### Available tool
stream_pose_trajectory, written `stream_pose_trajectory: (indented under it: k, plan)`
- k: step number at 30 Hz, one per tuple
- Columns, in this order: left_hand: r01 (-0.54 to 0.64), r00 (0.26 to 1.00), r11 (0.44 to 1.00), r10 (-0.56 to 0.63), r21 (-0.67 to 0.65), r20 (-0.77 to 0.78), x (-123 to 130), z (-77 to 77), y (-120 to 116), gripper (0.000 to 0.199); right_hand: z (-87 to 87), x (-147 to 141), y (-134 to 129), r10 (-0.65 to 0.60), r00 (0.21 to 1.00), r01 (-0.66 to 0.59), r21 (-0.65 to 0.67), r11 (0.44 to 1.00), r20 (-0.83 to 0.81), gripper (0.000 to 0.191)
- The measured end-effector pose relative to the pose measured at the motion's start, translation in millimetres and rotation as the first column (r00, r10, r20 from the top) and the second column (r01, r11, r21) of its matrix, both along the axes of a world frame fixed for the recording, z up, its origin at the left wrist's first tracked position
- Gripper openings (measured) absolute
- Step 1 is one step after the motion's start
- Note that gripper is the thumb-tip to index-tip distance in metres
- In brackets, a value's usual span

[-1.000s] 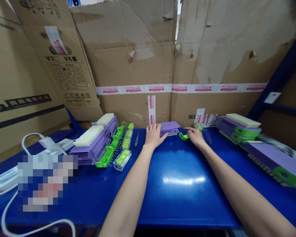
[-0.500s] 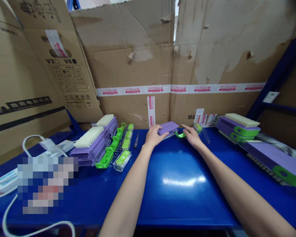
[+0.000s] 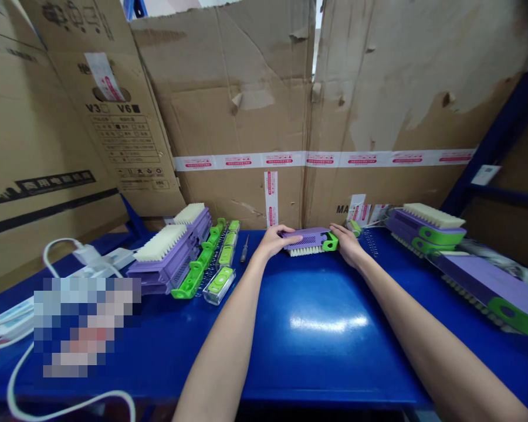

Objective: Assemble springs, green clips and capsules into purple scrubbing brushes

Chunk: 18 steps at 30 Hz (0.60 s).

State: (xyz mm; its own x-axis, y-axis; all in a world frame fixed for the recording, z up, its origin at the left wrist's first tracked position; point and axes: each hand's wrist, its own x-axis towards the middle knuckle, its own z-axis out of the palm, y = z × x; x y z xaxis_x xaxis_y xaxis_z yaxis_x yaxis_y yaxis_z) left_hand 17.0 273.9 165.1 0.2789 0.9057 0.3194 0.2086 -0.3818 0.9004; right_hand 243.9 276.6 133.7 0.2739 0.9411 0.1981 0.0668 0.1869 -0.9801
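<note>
My left hand (image 3: 273,242) grips the left end of a purple scrubbing brush (image 3: 307,237), thumb along its near side. The brush's pale bristles face down, just above or touching the blue tabletop. At its right end sits a green end piece (image 3: 330,241), which my right hand (image 3: 348,242) holds against the brush, fingers closed around its far side. Part of the end piece is hidden by those fingers. Close behind my right hand lies a small clear-and-green box-shaped part (image 3: 355,227). Loose springs (image 3: 370,241) lie to its right.
On the left stand purple brush bodies (image 3: 169,261), bristles up, beside green end pieces (image 3: 189,282), clear-and-green parts (image 3: 220,285) and a screwdriver (image 3: 244,249). Finished-looking brushes (image 3: 426,225) are stacked at right. Cardboard (image 3: 246,117) walls the back. A white cable (image 3: 13,375) crosses the left.
The green end piece has gone from hanging apart at an angle to sitting against the brush's right end. The brush has tilted so its side shows, and my right hand has closed in.
</note>
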Motion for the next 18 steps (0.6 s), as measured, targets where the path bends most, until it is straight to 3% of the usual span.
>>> stream_pose_trajectory:
  k: [3,5,7,10,13,18]
  plan:
    - [-0.060,0.995,0.997,0.063,0.039,-0.082,0.9,-0.4,-2.4,0.048,1.1,-0.5,1.1,0.054,0.984,-0.077,-0.134,0.988,-0.169,0.026]
    - [-0.139,0.957,0.972,0.181,0.188,-0.227,3.3,0.8,-8.1,0.050,2.5,-1.4,0.4,0.062,0.982,-0.089,-0.152,0.984,-0.179,0.024]
    - [-0.151,0.875,0.901,0.313,0.406,-0.370,5.9,2.4,-15.0,0.050,3.5,-1.9,-0.5,0.071,0.982,-0.099,-0.155,0.983,-0.177,0.024]
    - [-0.040,0.749,0.785,0.433,0.618,-0.501,7.5,4.4,-22.6,0.050,5.2,-2.1,-3.2,0.117,0.979,-0.142,-0.147,0.979,-0.169,0.024]
    - [0.070,0.654,0.706,0.501,0.705,-0.567,8.0,6.1,-25.7,0.056,8.8,-3.5,-8.7,0.181,0.972,-0.200,-0.124,0.972,-0.149,0.027]
    - [0.144,0.609,0.648,0.538,0.748,-0.583,18.2,7.9,-30.2,0.063,17.8,-12.9,-20.9,0.281,0.957,-0.287,-0.103,0.952,-0.072,0.031]
